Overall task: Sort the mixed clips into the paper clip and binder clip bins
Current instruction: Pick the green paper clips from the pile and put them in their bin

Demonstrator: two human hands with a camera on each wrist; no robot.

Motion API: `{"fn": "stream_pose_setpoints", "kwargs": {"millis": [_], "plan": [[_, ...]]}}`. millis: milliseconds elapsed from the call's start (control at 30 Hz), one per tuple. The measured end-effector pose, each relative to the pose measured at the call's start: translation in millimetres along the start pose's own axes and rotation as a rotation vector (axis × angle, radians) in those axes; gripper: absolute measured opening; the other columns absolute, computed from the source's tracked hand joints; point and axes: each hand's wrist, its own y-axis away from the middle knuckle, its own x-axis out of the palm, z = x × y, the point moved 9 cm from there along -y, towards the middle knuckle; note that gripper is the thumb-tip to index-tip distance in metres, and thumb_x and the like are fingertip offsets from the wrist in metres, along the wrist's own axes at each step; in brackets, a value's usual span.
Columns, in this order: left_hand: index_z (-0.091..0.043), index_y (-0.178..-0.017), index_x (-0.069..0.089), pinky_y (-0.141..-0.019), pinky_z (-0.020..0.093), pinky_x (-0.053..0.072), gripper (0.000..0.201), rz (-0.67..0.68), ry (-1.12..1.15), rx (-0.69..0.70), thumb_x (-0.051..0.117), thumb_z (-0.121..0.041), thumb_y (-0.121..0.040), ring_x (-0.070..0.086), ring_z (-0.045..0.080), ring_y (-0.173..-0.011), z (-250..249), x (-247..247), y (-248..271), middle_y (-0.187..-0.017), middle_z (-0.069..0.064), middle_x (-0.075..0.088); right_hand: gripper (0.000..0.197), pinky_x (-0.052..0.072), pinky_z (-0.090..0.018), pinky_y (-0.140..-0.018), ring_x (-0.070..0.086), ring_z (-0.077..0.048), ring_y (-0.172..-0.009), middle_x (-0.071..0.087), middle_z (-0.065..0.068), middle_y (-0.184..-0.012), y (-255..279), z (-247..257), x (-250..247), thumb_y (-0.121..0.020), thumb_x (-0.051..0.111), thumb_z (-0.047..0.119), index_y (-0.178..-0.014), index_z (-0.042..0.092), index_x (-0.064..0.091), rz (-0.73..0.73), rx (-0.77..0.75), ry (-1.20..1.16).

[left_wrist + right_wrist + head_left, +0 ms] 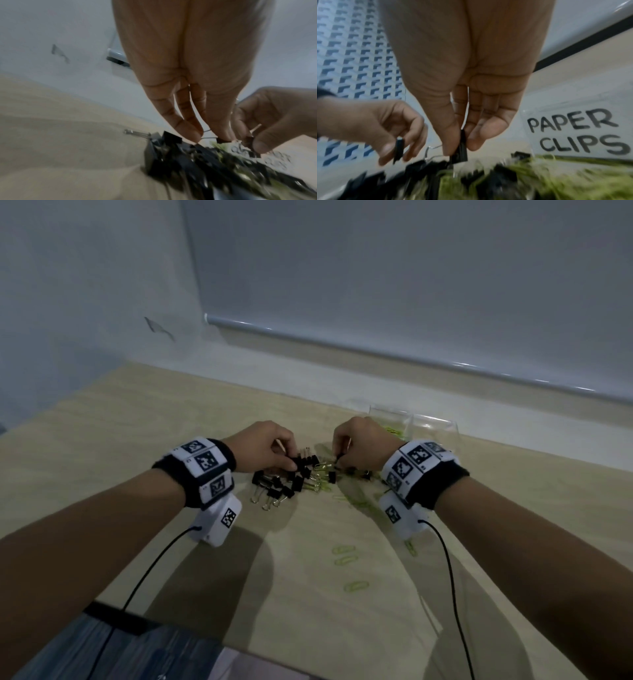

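A mixed pile of black binder clips (284,484) and green paper clips (320,486) lies mid-table. My left hand (291,461) hovers over the pile's far left part and pinches a black binder clip (222,140) between thumb and fingers. My right hand (337,457) is over the pile's right side and pinches another black binder clip (460,148) by its body. Two clear bins stand behind the right hand; the nearer one (573,131) is labelled PAPER CLIPS and holds some green clips (394,431). The other bin (436,426) looks empty; its label is not visible.
Loose green paper clips (345,554) lie scattered on the beige table (137,440) nearer me, one more (356,586) closer still. Cables run from both wrist cameras toward the table's front edge. A wall and window ledge close off the far side.
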Motion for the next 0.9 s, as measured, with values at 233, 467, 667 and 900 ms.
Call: {"fn": "stream_pose_setpoints", "kwargs": {"millis": [233, 467, 667, 900], "plan": [[-0.015, -0.1, 0.066, -0.076, 0.026, 0.045, 0.02, -0.061, -0.306, -0.049, 0.073, -0.021, -0.082, 0.058, 0.017, -0.092, 12.9, -20.2, -11.2, -0.106, 0.002, 0.063, 0.013, 0.055, -0.029, -0.075, 0.063, -0.019, -0.084, 0.067, -0.004, -0.095, -36.1, 0.6, -14.3, -0.077, 0.073, 0.009, -0.089, 0.014, 0.067, -0.106, 0.035, 0.032], [-0.017, -0.102, 0.07, -0.075, 0.026, 0.042, 0.028, 0.097, -0.392, 0.11, 0.076, -0.031, -0.078, 0.052, 0.016, -0.088, -26.3, 28.9, -19.5, -0.098, -0.001, 0.051, 0.008, 0.056, -0.034, -0.068, 0.064, -0.024, -0.077, 0.068, -0.005, -0.084, -13.7, 5.9, 17.5, -0.07, 0.073, 0.015, -0.077, 0.014, 0.068, 0.042, 0.009, 0.141], [-0.014, -0.09, 0.074, -0.073, 0.026, 0.046, 0.014, 0.086, -0.347, 0.117, 0.075, -0.025, -0.08, 0.057, 0.015, -0.081, -19.5, 25.5, -11.5, -0.093, 0.001, 0.061, 0.015, 0.048, -0.032, -0.06, 0.059, -0.024, -0.073, 0.065, -0.01, -0.085, -1.0, 6.8, 33.7, -0.07, 0.071, 0.011, -0.083, 0.006, 0.066, 0.091, -0.038, 0.169], [-0.024, -0.081, 0.075, -0.076, 0.028, 0.051, 0.014, 0.189, -0.241, -0.049, 0.08, -0.034, -0.073, 0.062, 0.011, -0.087, 14.2, -9.9, 11.0, -0.092, -0.006, 0.068, 0.009, 0.051, -0.027, -0.06, 0.059, -0.017, -0.07, 0.062, 0.001, -0.074, 3.5, 7.8, 22.9, -0.073, 0.063, 0.001, -0.077, 0.009, 0.065, 0.128, -0.045, 0.104]]}}
